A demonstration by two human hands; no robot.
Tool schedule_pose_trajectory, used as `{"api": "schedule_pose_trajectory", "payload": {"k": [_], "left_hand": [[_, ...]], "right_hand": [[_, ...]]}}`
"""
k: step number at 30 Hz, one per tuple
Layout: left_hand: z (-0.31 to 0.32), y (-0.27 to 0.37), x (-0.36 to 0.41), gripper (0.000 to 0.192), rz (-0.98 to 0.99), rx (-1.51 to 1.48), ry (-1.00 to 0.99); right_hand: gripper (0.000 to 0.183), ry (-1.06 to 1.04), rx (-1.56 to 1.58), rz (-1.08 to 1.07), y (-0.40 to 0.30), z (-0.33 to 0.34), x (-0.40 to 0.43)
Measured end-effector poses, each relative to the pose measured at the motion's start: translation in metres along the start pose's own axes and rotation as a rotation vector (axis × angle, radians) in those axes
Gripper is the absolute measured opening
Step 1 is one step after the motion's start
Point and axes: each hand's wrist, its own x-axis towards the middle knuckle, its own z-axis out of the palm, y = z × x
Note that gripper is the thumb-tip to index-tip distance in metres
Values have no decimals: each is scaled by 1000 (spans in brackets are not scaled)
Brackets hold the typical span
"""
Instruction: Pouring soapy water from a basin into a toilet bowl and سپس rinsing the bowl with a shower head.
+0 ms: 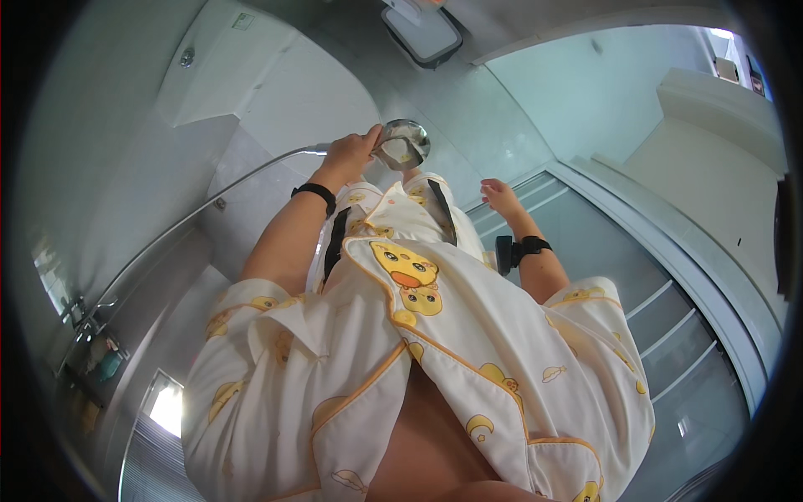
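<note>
My left hand [351, 155] grips the handle of a round chrome shower head [404, 144], held out over the floor near my legs. From the handle a metal shower hose [207, 196] curves down towards a wall mixer tap at the lower left. My right hand [500, 196] is raised to the right of the shower head, its fingers somewhat bent and nothing visible in it. Each wrist has a black band, and the right one carries a small black device [504, 255]. No water spray can be made out.
A white bathtub or similar fixture [301, 94] with a curved edge lies at the upper left. A waste bin [423, 34] with a dark rim stands at the top. On the right is a framed glass door [652, 301] with white bars. Tiled floor [452, 106] shows ahead.
</note>
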Motion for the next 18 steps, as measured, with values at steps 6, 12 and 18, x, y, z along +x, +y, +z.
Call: {"api": "schedule_pose_trajectory", "payload": {"k": [6,12,18], "left_hand": [[-8,21,4,64,102,-145,70],[0,33,-27,67,174,-344,51],[-4,22,-66,67,298,-466,178]], "right_hand": [[37,9,11,105,10,-2,-3],[35,69,51,215,54,13,-15],[35,138,85,85,37,37,8]]}}
